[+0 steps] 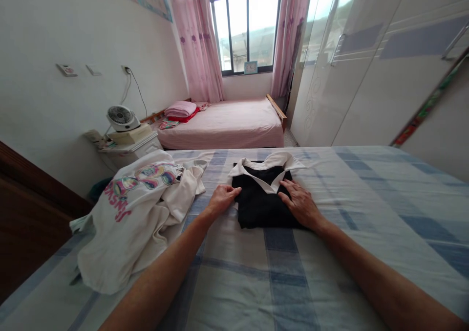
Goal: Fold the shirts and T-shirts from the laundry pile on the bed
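A black shirt (262,206) with a white collar lies folded into a compact rectangle on the bed, its collar toward the far side. At the shirt's left edge, my left hand (223,197) pinches the black cloth between thumb and fingers. My right hand (301,205) rests on the shirt's right side with fingers spread, palm down. To the left of my left arm lies a crumpled white shirt (146,218) with a printed sunglasses picture and pink letters.
Under the clothes is a bed with a blue-and-white checked sheet (366,253). Beyond it stands a second bed with a pink sheet (227,123). A fan (122,118) sits on a bedside cabinet (141,145) at left. White wardrobes (359,77) line the right wall.
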